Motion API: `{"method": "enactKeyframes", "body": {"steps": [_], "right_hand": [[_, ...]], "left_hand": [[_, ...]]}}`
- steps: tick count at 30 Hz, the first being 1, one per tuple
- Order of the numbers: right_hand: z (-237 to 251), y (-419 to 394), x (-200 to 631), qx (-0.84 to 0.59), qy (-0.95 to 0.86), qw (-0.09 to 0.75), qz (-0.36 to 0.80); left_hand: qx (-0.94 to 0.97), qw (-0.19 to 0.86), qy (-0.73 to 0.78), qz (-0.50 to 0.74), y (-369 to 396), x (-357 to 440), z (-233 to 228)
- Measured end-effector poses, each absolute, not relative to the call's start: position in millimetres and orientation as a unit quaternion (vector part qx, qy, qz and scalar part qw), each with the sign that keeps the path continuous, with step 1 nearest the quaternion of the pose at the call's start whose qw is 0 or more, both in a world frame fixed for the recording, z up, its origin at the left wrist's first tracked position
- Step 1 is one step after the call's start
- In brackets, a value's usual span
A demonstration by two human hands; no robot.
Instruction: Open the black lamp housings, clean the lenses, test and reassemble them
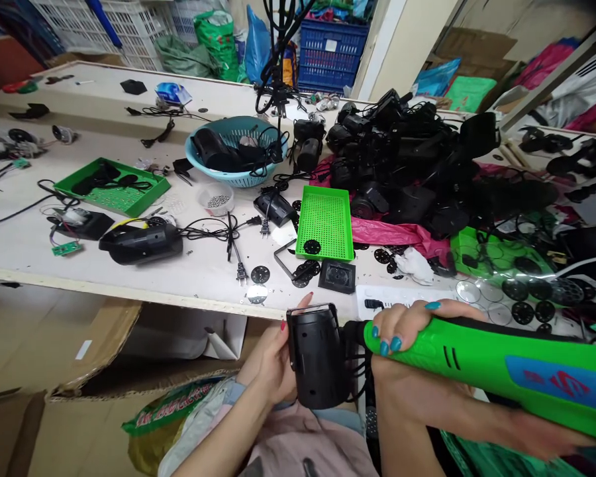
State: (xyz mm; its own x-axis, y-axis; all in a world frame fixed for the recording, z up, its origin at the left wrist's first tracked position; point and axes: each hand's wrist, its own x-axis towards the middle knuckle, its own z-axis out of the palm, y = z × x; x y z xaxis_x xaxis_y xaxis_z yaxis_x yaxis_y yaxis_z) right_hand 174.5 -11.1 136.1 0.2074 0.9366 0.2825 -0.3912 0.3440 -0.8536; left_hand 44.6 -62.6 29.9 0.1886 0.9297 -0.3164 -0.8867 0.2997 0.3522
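Holding a black plastic housing (pixel 316 361) in my left hand (pixel 271 361), I keep it low in front of me, just under the edge of the white worktable (pixel 24 238). My left fingers are wrapped around its left side, and one red nail pokes up by its top edge. My right hand (pixel 407 338) is closed tight around a bright green power screwdriver (pixel 491 368). The blue nails on that hand sit over the front end of the tool. The tool's nose points left at the right side of the housing and looks like it touches it, but I cannot see the tip. Some thin black wires hang between the two. On the table, straight ahead of me, lies a small green tray (pixel 325 222) with a black round disc on it. More black discs (pixel 305 270) lie near its front edge. Farther back sits a teal basket (pixel 233 149) with black parts inside. A big pile of black parts (pixel 407 159) fills the right side of the table. To the left lie another black housing (pixel 142 242) with a cord and a flat green tray (pixel 112 185). A brown cardboard box (pixel 59 358) stands under the table on my left.
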Motion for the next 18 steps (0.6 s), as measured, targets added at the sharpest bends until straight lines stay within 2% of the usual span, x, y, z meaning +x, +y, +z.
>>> {"method": "enactKeyframes", "body": {"steps": [7,14,18], "right_hand": [[138.5,-12.2,174.9,-0.323,-0.413,0.695,0.491],[139.7,-7.3,173.5,-0.305,-0.412,0.695,0.504],[139.0,-3.5,177.5,-0.287,-0.436,0.714,0.467]], "left_hand": [[0.035,0.835,0.186,0.517,-65.5,45.9,2.9],[0.029,0.787,0.203,0.582,-61.6,55.8,4.4],[-0.019,0.782,0.196,0.592,-57.1,58.0,8.1]]}}
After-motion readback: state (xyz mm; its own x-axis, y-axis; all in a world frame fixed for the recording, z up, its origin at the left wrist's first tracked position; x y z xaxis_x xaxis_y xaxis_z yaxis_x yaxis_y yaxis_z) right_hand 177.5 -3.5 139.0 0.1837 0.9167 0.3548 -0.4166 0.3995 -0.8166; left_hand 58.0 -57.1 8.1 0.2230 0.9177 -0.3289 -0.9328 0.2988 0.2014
